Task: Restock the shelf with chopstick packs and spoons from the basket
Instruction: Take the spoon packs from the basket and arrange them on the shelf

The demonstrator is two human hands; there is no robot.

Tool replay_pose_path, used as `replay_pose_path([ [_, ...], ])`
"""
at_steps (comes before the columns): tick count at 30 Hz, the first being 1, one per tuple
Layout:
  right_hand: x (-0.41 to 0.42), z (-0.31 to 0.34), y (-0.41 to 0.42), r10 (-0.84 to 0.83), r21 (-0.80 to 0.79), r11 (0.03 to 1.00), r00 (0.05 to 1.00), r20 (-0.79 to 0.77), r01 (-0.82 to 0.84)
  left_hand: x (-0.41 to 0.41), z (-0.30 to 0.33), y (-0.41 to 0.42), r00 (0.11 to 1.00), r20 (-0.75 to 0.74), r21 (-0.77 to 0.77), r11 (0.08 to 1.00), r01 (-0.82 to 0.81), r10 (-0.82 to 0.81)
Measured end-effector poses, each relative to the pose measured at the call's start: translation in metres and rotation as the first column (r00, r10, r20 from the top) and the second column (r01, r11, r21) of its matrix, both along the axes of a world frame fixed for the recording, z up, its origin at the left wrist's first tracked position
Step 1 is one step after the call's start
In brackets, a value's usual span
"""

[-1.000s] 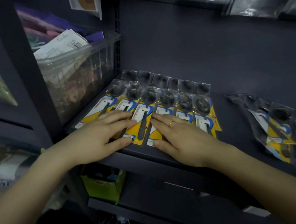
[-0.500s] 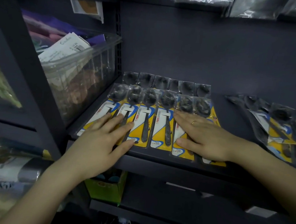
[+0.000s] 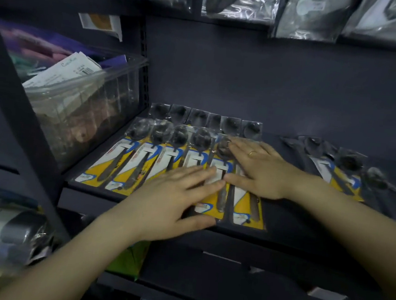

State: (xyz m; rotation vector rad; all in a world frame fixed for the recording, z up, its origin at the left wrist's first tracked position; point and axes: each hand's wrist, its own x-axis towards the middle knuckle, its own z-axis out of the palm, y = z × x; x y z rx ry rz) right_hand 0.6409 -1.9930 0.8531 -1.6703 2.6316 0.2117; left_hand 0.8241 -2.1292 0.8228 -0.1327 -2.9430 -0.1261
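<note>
Right now your left hand [image 3: 175, 196] lies flat on the front row of carded spoon packs [image 3: 142, 161], fingers straight and lightly spread, its fingertips resting on the fourth and fifth cards from the left while the thumb reaches along the front lip of the dark shelf [image 3: 282, 220]. Your right hand [image 3: 260, 170] lies just beside it, palm down on the two rightmost cards of that row, fingers straight and slightly fanned, a ring [image 3: 252, 152] on one of them; the thumb tip comes close to your left fingertips. Neither hand curls round anything. The packs sit side by side at the left of the shelf, with a second row of spoon bowls [image 3: 205, 118] showing behind them. A looser pile of spoon packs [image 3: 335, 170] lies well apart to the right. To the left stands a clear plastic bin [image 3: 86, 115] holding papers.
</note>
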Motion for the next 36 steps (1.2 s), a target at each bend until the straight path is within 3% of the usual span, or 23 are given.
replay_pose_path([
  [3, -0.012, -0.008, 0.001, -0.075, 0.025, 0.997, 0.997, 0.019, 0.075, -0.005, -0.002, 0.011, 1.000, 0.016, 0.021, 1.000, -0.011, 0.011],
  [8, -0.018, -0.003, 0.000, -0.037, 0.002, 0.999, 0.997, 0.066, 0.037, -0.008, -0.002, 0.020, 0.998, 0.036, 0.077, 0.995, -0.062, 0.059],
  [14, -0.057, 0.034, 0.027, -0.026, -0.239, 0.970, 0.999, 0.042, 0.035, -0.027, 0.022, 0.036, 0.998, -0.009, 0.157, 0.985, -0.066, 0.068],
  [17, -0.106, 0.043, 0.072, -0.184, -0.290, 0.938, 0.982, 0.052, 0.191, -0.053, 0.038, 0.054, 0.996, -0.081, 0.182, 0.983, -0.027, 0.042],
  [20, -0.135, 0.039, 0.119, -0.351, -0.284, 0.865, 0.903, 0.249, 0.415, -0.085, 0.048, 0.077, 0.987, -0.153, 0.181, 0.983, -0.024, 0.052],
  [23, -0.144, 0.023, 0.145, -0.356, -0.231, 0.832, 0.805, 0.474, 0.504, -0.116, 0.052, 0.098, 0.981, -0.190, 0.222, 0.975, -0.001, 0.044],
  [25, -0.155, 0.011, 0.152, -0.350, -0.323, 0.759, 0.773, 0.529, 0.565, -0.134, 0.056, 0.113, 0.976, -0.212, 0.270, 0.963, 0.020, 0.039],
  [27, -0.170, 0.004, 0.159, -0.380, -0.442, 0.628, 0.748, 0.544, 0.640, -0.151, 0.059, 0.129, 0.974, -0.223, 0.329, 0.944, 0.026, 0.050],
  [29, -0.175, 0.007, 0.159, -0.330, -0.504, 0.530, 0.713, 0.619, 0.682, -0.161, 0.062, 0.136, 0.969, -0.236, 0.402, 0.915, 0.028, 0.074],
  [33, -0.172, 0.039, 0.171, 0.048, -0.633, 0.339, 0.659, 0.751, 0.696, -0.183, 0.066, 0.159, 0.969, -0.201, 0.570, 0.822, -0.002, 0.142],
  [36, -0.165, 0.060, 0.172, 0.211, -0.691, 0.304, 0.661, 0.720, 0.656, -0.197, 0.065, 0.176, 0.975, -0.115, 0.713, 0.699, -0.052, 0.189],
])
